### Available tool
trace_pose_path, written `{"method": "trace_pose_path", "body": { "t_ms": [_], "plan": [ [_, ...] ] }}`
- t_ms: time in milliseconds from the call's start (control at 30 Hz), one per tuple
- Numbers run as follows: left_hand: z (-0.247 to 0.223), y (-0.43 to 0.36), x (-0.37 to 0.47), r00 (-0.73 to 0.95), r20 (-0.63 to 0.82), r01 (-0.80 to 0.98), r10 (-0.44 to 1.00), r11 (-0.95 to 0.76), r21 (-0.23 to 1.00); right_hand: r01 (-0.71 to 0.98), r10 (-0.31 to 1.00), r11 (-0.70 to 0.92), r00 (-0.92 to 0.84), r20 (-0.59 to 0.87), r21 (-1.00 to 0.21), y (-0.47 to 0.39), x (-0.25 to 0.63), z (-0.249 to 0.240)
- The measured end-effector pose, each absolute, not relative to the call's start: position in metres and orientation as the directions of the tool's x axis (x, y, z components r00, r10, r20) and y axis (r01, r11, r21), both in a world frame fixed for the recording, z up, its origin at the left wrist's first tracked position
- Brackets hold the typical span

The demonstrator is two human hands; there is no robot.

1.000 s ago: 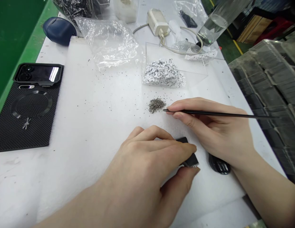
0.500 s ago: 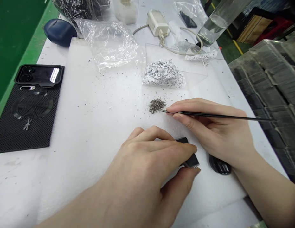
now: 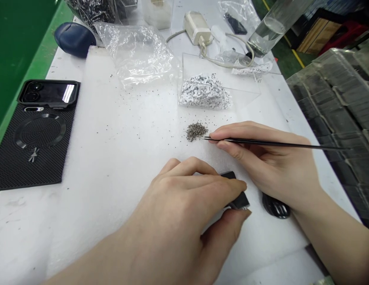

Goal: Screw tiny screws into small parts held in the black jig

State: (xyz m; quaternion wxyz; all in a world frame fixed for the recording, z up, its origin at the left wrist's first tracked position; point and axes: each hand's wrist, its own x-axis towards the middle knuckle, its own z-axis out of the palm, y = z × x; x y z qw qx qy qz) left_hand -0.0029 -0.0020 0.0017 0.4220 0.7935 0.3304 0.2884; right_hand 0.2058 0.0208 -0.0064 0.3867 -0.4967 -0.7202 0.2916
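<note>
Black tweezers [image 3: 270, 143] lie pinched in my right hand [image 3: 270, 166], fingers closed round them. Their tips are at the right edge of a small pile of tiny dark metal parts [image 3: 196, 131]; whether they hold a part is too small to tell. My left hand [image 3: 184, 206] is closed on a small black block [image 3: 239, 201], mostly covered by the fingers, on the white foam sheet [image 3: 113, 158]. Under my right wrist sits a glossy black rounded object [image 3: 276, 206], partly hidden.
A clear tray [image 3: 206, 93] of small white-and-black pieces stands behind the pile. Further back are a clear plastic bag [image 3: 142, 55], a white charger [image 3: 197, 27] with cable and a clear water container [image 3: 267, 33]. A phone [image 3: 49, 93] lies at left. Stacked clear boxes [image 3: 339, 99] stand at right.
The tweezers and my right hand have shifted very slightly right. My left hand stays in place on the black block.
</note>
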Motion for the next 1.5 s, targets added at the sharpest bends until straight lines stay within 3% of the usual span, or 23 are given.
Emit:
{"method": "trace_pose_path", "body": {
  "t_ms": [833, 1000, 1200, 1367, 1500],
  "plan": [
    [0.000, -0.001, -0.001, 0.609, 0.194, 0.278, 0.770, -0.435, 0.856, 0.535, 0.950, 0.311, -0.197, 0.241, -0.786, 0.020, 0.207, -0.005],
    [0.002, -0.004, -0.005, 0.625, 0.206, 0.268, 0.753, -0.455, 0.849, 0.529, 0.966, 0.260, -0.130, 0.225, -0.808, 0.019, 0.208, -0.007],
    [0.000, -0.005, -0.007, 0.608, 0.267, 0.258, 0.747, -0.504, 0.824, 0.390, 0.927, 0.351, -0.018, 0.374, -0.851, 0.012, 0.214, 0.004],
    [0.001, -0.008, -0.006, 0.573, 0.304, 0.295, 0.762, -0.537, 0.791, 0.196, 0.859, 0.484, -0.293, 0.420, -0.853, -0.001, 0.234, 0.015],
    [0.005, -0.008, -0.005, 0.570, 0.250, 0.340, 0.783, -0.502, 0.795, 0.094, 0.808, 0.470, -0.446, 0.385, -0.878, -0.007, 0.244, 0.013]
  ]
}}
